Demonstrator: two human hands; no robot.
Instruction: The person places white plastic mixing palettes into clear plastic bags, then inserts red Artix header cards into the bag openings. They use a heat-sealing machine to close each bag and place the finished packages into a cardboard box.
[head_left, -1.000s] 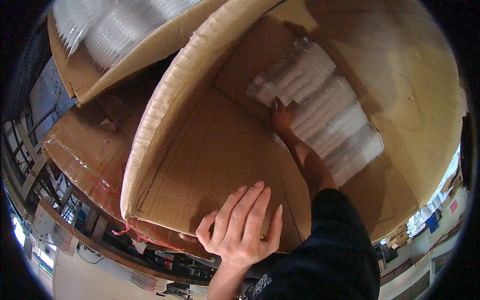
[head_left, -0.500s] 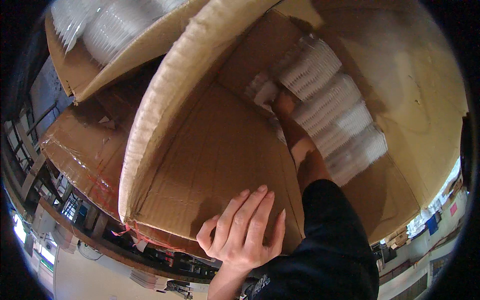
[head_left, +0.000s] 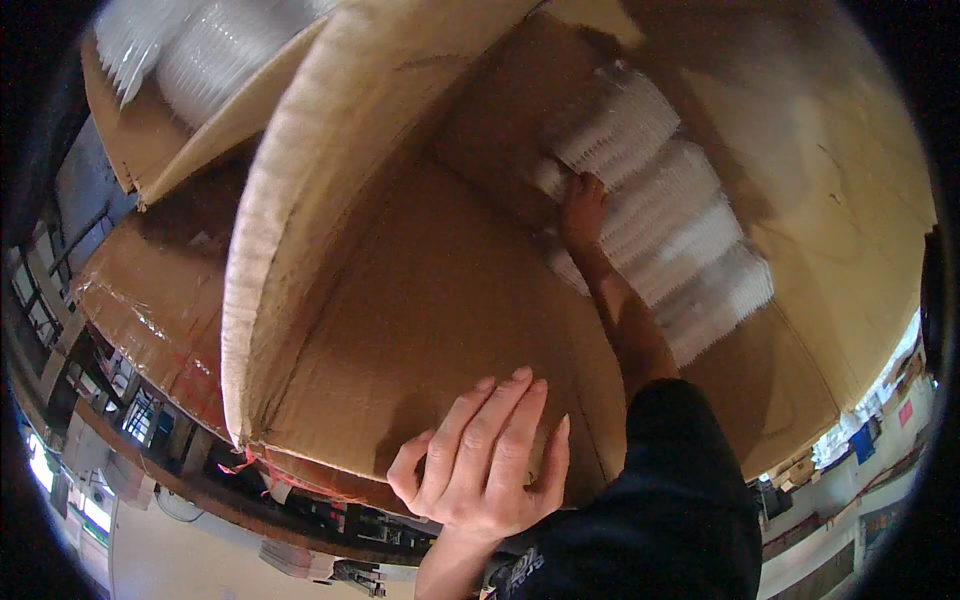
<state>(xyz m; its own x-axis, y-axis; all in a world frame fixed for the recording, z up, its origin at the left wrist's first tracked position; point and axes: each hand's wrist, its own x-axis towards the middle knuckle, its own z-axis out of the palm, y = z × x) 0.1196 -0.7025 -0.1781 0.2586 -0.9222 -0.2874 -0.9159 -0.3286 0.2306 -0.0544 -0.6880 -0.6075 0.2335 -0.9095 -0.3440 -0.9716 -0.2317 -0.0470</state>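
Note:
Several ribbed stacks of thin, nested clear plastic pieces (head_left: 665, 195) lie side by side inside a large open cardboard box (head_left: 400, 330). My right hand (head_left: 583, 212) reaches deep into the box, at the left side of these stacks. Its fingers lie bent over the edge of a stack, and I see nothing held in them. A small whitish plastic piece (head_left: 549, 178) shows just left of that hand. On the box's near wall, by its front edge, my left hand (head_left: 485, 455) rests palm down with fingers spread, holding nothing.
A thick cardboard flap (head_left: 270, 230) curves up along the box's left side. Another carton (head_left: 165, 160) with clear plastic stacks stands at the upper left. Below it lies a taped carton (head_left: 150, 300). Red string (head_left: 265, 465) hangs by the front left corner.
My right hand has drawn back slightly from left of the stacks, and its fingers now show on top. The flap on the left leans farther left. My left hand has barely moved.

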